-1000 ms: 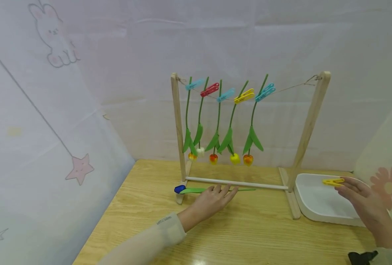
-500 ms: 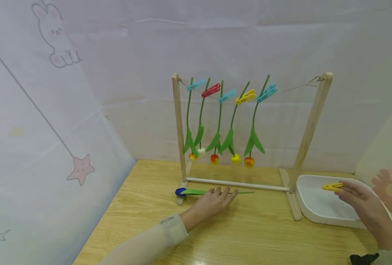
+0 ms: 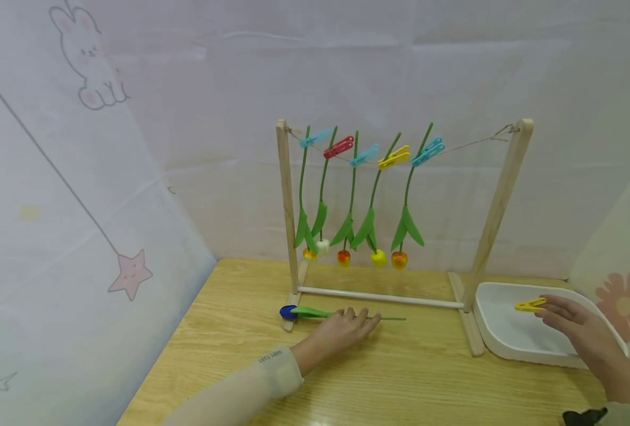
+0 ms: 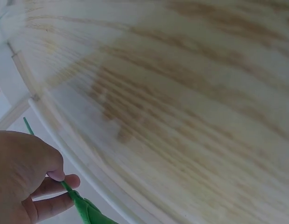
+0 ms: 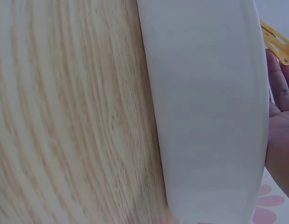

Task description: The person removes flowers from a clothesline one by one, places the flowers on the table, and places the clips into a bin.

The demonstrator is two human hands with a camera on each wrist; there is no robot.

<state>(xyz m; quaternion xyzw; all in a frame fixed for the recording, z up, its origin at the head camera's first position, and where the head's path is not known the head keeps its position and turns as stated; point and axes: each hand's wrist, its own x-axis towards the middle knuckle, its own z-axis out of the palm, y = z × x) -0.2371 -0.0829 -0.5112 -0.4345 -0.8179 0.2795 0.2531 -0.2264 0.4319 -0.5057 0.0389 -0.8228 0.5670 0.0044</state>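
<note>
My left hand (image 3: 340, 335) pinches the green stem of a blue artificial tulip (image 3: 289, 312) between thumb and fingers. The bloom points left, overlapping the foot of the wooden rack (image 3: 493, 219), and the thin stem end sticks out to the right. In the left wrist view, the stem and green leaf (image 4: 90, 212) come out below the thumb. Over the white tray (image 3: 498, 343), my right hand (image 3: 581, 328) holds a yellow clothespin (image 3: 530, 305) by its handle end. The right wrist view shows that clothespin (image 5: 275, 42) at its right edge, beyond the tray's wall.
Several tulips hang upside down from the rack's string (image 3: 466, 144), held by a red clothespin (image 3: 338, 147), a yellow clothespin (image 3: 394, 157) and blue ones. A white rod (image 3: 381, 296) joins the rack's feet on the wooden table (image 3: 400, 378). Printed cloth (image 3: 214, 77) encloses the back and sides.
The tulip in my left hand has come slightly toward me, its stem further below the white rod. My right hand and the yellow clothespin have shifted a little left and nearer.
</note>
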